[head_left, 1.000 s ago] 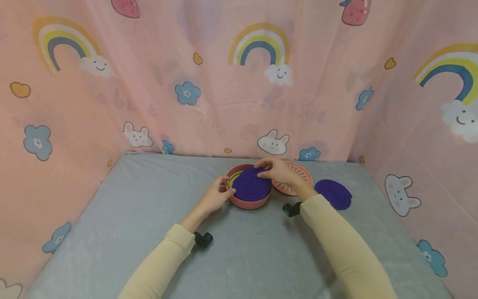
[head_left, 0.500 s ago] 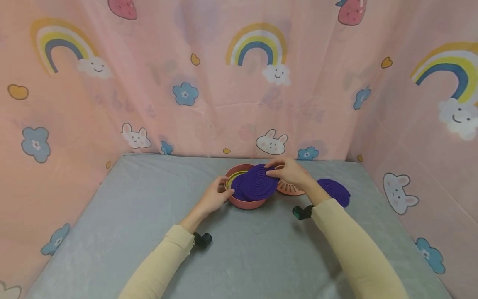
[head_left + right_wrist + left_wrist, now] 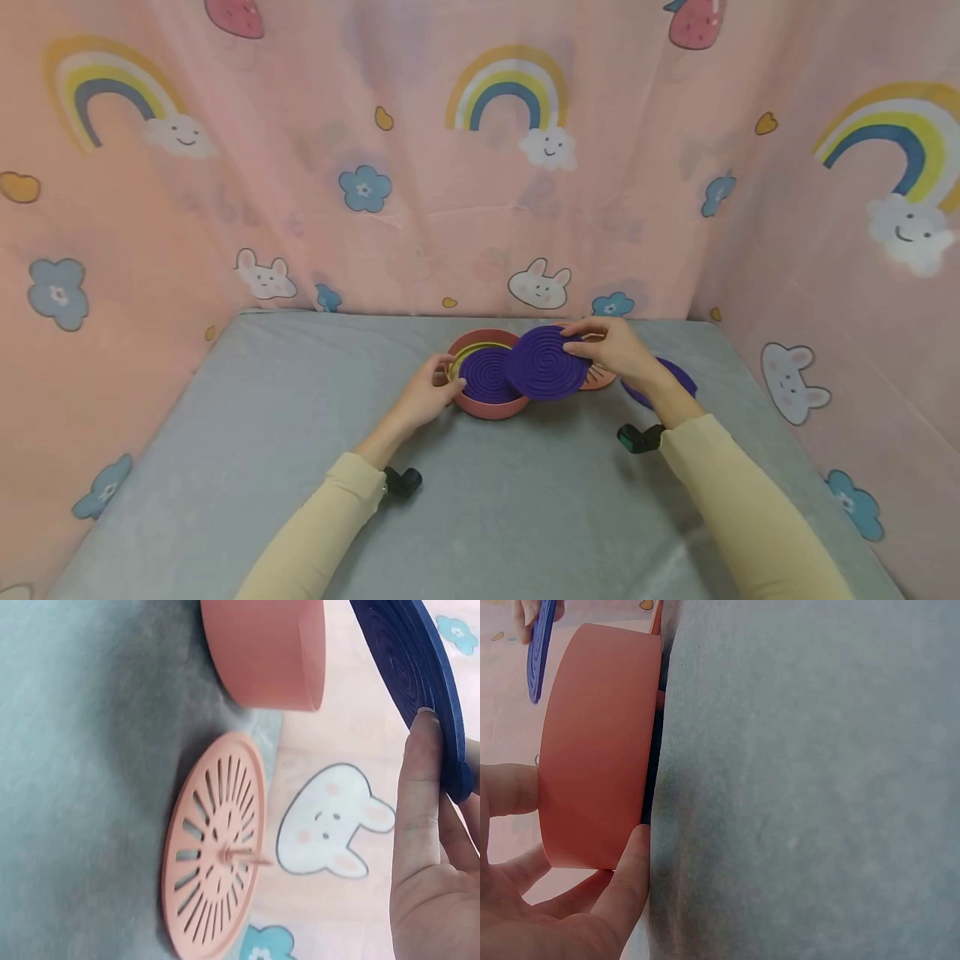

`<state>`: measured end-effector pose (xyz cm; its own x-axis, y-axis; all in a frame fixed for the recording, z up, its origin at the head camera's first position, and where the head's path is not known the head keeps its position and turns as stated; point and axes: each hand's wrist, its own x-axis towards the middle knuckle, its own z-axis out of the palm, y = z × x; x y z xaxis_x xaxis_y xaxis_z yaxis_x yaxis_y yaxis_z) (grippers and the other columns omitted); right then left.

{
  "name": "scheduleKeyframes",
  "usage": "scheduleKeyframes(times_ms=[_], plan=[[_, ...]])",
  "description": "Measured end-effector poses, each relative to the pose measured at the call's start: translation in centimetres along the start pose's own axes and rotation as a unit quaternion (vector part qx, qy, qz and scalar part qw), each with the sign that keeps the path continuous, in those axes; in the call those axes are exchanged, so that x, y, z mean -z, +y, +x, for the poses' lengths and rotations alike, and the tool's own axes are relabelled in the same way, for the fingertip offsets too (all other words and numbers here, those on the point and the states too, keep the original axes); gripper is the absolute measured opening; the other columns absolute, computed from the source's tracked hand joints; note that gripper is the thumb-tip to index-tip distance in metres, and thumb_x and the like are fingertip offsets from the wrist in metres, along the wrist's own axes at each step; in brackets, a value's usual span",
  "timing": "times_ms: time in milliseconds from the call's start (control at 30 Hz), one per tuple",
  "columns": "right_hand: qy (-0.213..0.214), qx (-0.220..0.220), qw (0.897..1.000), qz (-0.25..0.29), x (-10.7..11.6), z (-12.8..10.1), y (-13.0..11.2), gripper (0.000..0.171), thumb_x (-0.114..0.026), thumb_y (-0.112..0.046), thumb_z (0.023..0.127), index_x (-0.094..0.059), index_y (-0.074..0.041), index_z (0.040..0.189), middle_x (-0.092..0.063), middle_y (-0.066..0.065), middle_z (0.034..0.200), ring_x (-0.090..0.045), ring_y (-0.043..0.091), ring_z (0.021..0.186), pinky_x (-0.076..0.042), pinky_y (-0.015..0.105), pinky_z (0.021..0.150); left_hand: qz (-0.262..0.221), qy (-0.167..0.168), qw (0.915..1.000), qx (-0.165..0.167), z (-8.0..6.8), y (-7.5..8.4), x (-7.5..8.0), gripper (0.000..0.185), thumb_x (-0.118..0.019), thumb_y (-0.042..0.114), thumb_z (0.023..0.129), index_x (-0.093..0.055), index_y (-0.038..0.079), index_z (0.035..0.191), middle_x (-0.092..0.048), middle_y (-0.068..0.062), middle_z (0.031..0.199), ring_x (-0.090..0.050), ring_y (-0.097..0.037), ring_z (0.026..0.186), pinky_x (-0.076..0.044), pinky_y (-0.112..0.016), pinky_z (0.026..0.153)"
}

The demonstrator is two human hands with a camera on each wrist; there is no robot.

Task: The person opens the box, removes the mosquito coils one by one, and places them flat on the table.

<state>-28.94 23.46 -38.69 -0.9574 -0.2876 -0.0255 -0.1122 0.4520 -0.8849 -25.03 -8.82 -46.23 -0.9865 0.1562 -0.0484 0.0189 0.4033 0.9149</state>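
My right hand (image 3: 617,348) pinches a purple mosquito coil (image 3: 546,364) by its right edge, holding it raised and tilted just right of a round pink box (image 3: 491,411). In the right wrist view, the thumb and fingers lie on either side of the coil (image 3: 409,664). Another purple coil (image 3: 483,375) lies inside the box, with a yellow rim (image 3: 457,360) showing around it. My left hand (image 3: 417,398) grips the box's left side; the left wrist view shows its fingers against the box wall (image 3: 600,750).
Behind my right hand lies a slotted peach lid (image 3: 599,380) with an upright peg (image 3: 247,857). Farther right, another purple coil (image 3: 678,373) rests on the grey cloth (image 3: 510,517), partly hidden by my right wrist. A pink printed curtain (image 3: 420,250) closes off the back.
My right hand has lifted the coil from over the box and carried it to the right, uncovering the coil beneath. My left hand has stayed at the box.
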Motion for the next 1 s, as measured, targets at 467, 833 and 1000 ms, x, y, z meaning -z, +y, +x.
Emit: scheduleKeyframes(times_ms=[467, 833, 1000], plan=[[0.044, -0.014, 0.999, -0.024, 3.0, -2.6, 2.1, 0.044, -0.072, -0.039, 0.084, -0.064, -0.012, 0.118, -0.056, 0.006, 0.127, -0.054, 0.024, 0.114, -0.047, 0.035, 0.084, 0.009, 0.002, 0.9999, -0.007, 0.1, -0.2, 0.2, 0.049, -0.063, 0.027, 0.092, -0.046, 0.013, 0.136, -0.048, -0.012, 0.133, -0.052, -0.027, 0.12, -0.052, -0.037, 0.084], [0.075, -0.018, 0.997, -0.014, 5.3, -5.9, 3.7, 0.047, -0.07, -0.037, 0.086, -0.062, -0.007, 0.121, -0.054, 0.007, 0.128, -0.059, 0.004, 0.102, -0.05, 0.02, 0.079, 0.01, 0.001, 1.0, 0.001, 0.1, -0.2, 0.2, 0.049, -0.064, 0.028, 0.092, -0.047, 0.014, 0.135, -0.048, -0.011, 0.133, -0.052, -0.026, 0.12, -0.052, -0.038, 0.085], [0.087, -0.02, 0.996, -0.014, 6.6, -7.6, 5.0, 0.046, -0.068, -0.033, 0.089, -0.06, -0.004, 0.123, -0.057, 0.0, 0.12, -0.059, 0.001, 0.099, -0.05, 0.018, 0.078, 0.007, -0.001, 1.0, 0.001, 0.1, -0.2, 0.2, 0.049, -0.063, 0.029, 0.092, -0.047, 0.015, 0.135, -0.048, -0.01, 0.133, -0.052, -0.025, 0.119, -0.052, -0.036, 0.084]])
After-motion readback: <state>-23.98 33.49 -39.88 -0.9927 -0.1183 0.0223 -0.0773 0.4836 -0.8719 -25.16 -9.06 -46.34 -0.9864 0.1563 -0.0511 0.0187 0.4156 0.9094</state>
